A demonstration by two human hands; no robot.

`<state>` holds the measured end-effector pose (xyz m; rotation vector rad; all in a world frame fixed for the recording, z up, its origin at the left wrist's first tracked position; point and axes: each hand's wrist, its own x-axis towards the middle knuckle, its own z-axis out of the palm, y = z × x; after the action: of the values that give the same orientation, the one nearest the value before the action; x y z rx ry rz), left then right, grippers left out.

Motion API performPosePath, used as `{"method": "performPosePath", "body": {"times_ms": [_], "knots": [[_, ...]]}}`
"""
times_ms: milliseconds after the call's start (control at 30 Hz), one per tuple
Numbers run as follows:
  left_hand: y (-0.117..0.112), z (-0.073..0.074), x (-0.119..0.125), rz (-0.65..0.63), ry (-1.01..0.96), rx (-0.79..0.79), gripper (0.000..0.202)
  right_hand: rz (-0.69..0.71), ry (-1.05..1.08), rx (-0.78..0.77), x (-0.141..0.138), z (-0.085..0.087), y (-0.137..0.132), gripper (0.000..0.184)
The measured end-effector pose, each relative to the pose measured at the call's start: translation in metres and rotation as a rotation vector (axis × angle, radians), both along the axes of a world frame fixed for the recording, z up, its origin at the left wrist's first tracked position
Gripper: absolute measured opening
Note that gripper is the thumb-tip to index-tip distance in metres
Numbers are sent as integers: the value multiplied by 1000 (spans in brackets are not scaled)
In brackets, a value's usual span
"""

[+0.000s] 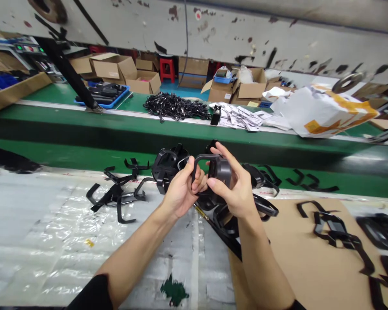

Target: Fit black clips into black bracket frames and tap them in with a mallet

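**Over the worktable [26, 241]: both hands busy on one black piece**

Just above the table's far edge, we're pinching a black plastic piece [220, 168] with both sets of fingers. Our right hand [237, 191] is wrapping it from the right, with thumb and forefinger closing narrow on the solid block and the other fingers curling behind. Our left hand [181, 191] is gripping the thin loop [198, 158] sticking out of the piece's left side, fingertips bunching tight and touching the right thumb. So neither hand is spreading wide. Both are holding the same part, lifted clear of the table, dead centre of the view.

Right under and behind the hands, a clump of similar black parts [168, 165] is piling up, and some are looking put together already. Off to the left, loose black clips [114, 196] are lying scattered on crinkly clear sheeting. Off to the right, flat black frames [334, 230] are sitting on a cardboard sheet [297, 267].

Progress-wise, we're guessing somewhere in the middle. A handful of pieces are looking joined, and plenty of loose ones are lying on both sides. Whether the one in hand is fully seated, we can't tell, since our fingers are covering the joint.

Further out, a green conveyor belt [84, 129] is stretching across. Past it, a heap of black bits [176, 106], paper leaflets [242, 117], cardboard boxes [116, 68] and a blue tray [105, 95] are sitting along the far side.
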<state>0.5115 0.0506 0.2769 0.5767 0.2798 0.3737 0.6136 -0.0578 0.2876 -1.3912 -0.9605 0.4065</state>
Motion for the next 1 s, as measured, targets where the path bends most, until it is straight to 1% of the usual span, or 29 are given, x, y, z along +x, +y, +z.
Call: {"method": "performPosePath", "body": {"times_ms": [67,133,167,200,267,300,333,367,433,467,533,600,667,700,767,800,833,900,933,1000], "knots": [[-1,-7,2,80,12,103,50,-27,-99,-2,1,3,-2,76],[0,-15,2,140,37,322,40,-97,-257,12,1,7,-6,78],[2,-18,2,138,52,458,36,-145,-342,23,0,10,-7,79],[3,-21,1,108,71,586,33,-185,-418,30,-1,13,-9,82],[6,-26,-2,37,136,765,27,-207,-535,26,-5,17,-12,88],[8,-28,-2,25,181,811,25,-181,-578,15,-7,18,-13,91],[9,-29,-2,40,228,834,26,-138,-604,7,-8,18,-13,94],[9,-31,-2,80,282,841,29,-88,-605,12,-10,18,-13,97],[11,-33,0,204,381,847,37,-15,-528,67,-10,15,-13,100],[12,-32,0,285,407,873,41,-16,-461,103,-10,14,-13,96],[14,-30,-3,468,407,977,42,-57,-328,131,-7,10,-12,78],[17,-26,-8,603,348,1098,36,-54,-216,67,-4,8,-11,54],[20,-22,-14,708,250,1236,32,48,-126,-29,-3,5,-9,33],[22,-21,-16,766,185,1316,30,101,-104,-59,-4,4,-8,26],[24,-20,-19,880,49,1476,24,141,-127,-57,-6,3,-6,18],[25,-19,-20,900,2,1516,21,132,-162,-35,-8,2,-5,17],[26,-18,-20,891,-30,1518,23,111,-197,-5,-8,2,-4,16],[27,-15,-21,818,-74,1506,30,55,-252,53,-8,1,-3,17],[27,-13,-22,787,-96,1518,30,35,-274,71,-8,1,-3,18],[27,-8,-24,781,-154,1571,24,11,-305,92,-7,2,-5,21]]}}
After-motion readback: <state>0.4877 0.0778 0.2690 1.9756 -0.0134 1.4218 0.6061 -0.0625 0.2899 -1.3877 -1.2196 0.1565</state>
